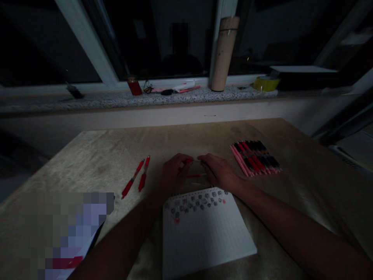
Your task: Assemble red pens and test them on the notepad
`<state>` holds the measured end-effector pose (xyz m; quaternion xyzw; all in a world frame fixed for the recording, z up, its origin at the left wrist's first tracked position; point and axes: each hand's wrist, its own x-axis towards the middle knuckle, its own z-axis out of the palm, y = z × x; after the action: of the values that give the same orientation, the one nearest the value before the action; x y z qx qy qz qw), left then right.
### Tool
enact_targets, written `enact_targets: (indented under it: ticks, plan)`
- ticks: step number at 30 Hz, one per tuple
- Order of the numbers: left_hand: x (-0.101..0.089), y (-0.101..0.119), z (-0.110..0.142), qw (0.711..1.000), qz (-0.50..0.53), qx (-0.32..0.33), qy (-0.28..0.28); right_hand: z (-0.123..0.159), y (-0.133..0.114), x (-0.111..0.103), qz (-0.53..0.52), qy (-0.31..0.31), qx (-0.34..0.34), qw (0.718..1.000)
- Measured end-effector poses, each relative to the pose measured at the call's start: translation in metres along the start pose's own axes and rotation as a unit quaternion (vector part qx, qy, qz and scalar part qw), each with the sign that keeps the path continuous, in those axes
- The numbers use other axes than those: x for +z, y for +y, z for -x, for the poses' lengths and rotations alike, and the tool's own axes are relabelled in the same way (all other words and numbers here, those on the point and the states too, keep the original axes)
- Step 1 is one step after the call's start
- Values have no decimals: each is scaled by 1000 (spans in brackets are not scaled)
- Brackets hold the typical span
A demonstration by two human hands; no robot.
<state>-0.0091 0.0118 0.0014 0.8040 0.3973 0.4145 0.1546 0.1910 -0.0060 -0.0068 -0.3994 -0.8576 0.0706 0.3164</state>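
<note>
Above the notebook's top edge, my left hand [174,169] pinches a red pen part [188,161]. My right hand [218,168] faces it with fingertips pressed together around a small pale end, too dim to make out. Between and below the hands lies a thin red stick [196,176], like a pen refill, with a slim clear piece near it. The spiral notebook [204,237] is open to a lined page with rows of dark scribbled circles and a few red ones. Two red pens [133,179] lie to the left of my left hand.
A row of black, red and pink pens [256,158] lies at the right. At lower left is a blurred-out item [70,233]. On the granite sill [105,102] stand a tall tan cylinder [224,54], yellow tape [265,83] and a red container [134,86].
</note>
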Motion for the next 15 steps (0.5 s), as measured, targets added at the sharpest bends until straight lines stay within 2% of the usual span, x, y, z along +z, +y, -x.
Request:
enact_targets:
  ticks: [8, 15]
  plan:
    - [1, -1, 0, 999, 34, -22, -9, 1, -1, 0, -26, -2, -11, 1000]
    - [3, -2, 0, 998, 9, 22, -51, 0, -2, 0, -19, -4, -10, 1000]
